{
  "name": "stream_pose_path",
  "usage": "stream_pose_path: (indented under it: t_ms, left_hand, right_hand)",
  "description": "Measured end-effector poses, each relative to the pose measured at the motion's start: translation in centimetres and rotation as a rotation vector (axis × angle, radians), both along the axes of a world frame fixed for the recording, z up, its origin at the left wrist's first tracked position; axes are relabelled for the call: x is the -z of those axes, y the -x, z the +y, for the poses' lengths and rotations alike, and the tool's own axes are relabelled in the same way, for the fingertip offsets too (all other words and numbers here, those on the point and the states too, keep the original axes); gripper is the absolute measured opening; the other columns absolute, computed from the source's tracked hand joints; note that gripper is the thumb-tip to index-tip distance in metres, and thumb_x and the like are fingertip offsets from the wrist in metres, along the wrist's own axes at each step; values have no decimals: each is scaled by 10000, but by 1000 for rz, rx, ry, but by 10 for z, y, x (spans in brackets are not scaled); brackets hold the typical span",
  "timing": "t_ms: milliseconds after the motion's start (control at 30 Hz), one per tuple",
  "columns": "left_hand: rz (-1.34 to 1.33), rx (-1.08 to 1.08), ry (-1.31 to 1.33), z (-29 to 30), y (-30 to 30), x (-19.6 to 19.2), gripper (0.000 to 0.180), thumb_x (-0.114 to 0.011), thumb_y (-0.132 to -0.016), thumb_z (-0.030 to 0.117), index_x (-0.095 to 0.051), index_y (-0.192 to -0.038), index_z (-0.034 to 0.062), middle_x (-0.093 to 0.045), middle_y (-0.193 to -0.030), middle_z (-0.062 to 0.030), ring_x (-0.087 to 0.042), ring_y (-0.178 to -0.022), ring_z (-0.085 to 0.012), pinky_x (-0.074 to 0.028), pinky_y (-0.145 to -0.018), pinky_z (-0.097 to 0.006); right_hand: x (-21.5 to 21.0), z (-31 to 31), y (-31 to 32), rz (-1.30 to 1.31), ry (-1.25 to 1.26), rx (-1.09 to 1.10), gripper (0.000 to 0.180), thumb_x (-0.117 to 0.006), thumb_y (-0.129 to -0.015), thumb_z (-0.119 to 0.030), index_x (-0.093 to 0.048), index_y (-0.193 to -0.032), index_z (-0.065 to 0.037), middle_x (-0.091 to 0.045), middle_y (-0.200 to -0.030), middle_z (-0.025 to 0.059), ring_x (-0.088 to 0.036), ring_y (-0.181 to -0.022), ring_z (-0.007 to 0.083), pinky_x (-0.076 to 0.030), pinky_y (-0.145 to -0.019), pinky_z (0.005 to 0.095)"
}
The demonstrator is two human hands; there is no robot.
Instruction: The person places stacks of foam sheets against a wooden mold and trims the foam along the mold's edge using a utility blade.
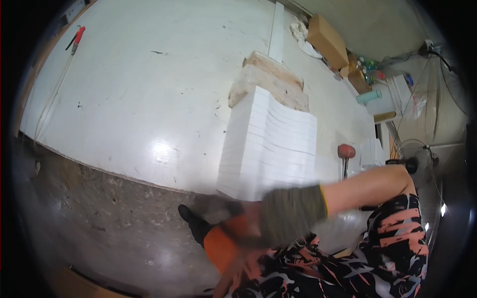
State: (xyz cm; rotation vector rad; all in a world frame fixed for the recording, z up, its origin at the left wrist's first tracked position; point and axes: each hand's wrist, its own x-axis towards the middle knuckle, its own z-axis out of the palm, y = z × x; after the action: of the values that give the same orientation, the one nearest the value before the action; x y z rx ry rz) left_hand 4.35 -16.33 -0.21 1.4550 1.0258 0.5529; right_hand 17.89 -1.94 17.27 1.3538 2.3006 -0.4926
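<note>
The right hand (248,223) wears a grey work glove with an orange palm and a knitted olive cuff. It reaches leftward across the lower middle of the view, blurred by motion; whether its fingers are spread or closed on anything cannot be told. The bare forearm behind it runs up to the right. The left hand is not identifiable in this view; an orange glove-like shape (221,248) lies just below the right hand, too smeared to assign.

Nearest the right hand stands a stack of white tiles (268,144), set on edge in a tight row on the white floor surface (139,89). Its near end is just above the glove. Behind the stack sits a rough, pale stone-like block (271,79).

A rubber mallet (346,151) with a reddish head stands right of the stack, near the forearm. A dark shoe (191,218) rests at the edge where the white surface meets bare grey concrete (99,218). A red-handled tool (76,39) lies well apart at upper left. Cardboard boxes (327,39) and a fan (415,154) occupy the right side.
</note>
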Motion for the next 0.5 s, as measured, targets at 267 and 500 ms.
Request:
stream_pose_path:
  t_ms: [267,500]
  left_hand:
    - [303,154,-872,-43,-5,69,726,-661,-854,227,-249,-1355,-99,-298,-1332,-319,-414,-1196,-432,-358,-1026,-440]
    - [-78,-70,-13,-9,0,6,829,-693,-834,202,-164,-1392,-108,-298,-1323,-302,-437,-1160,-437,-406,-989,-445]
  right_hand:
    - [-20,-1,22,-356,26,183,449,-579,-804,-227,-538,-1191,-2,-579,-769,86,-585,-665,225,-450,-566,347]
    - [11,4,0,-67,27,378,456,-573,-817,-193,-505,-1221,8,-644,-809,109,-634,-733,206,-508,-629,346]
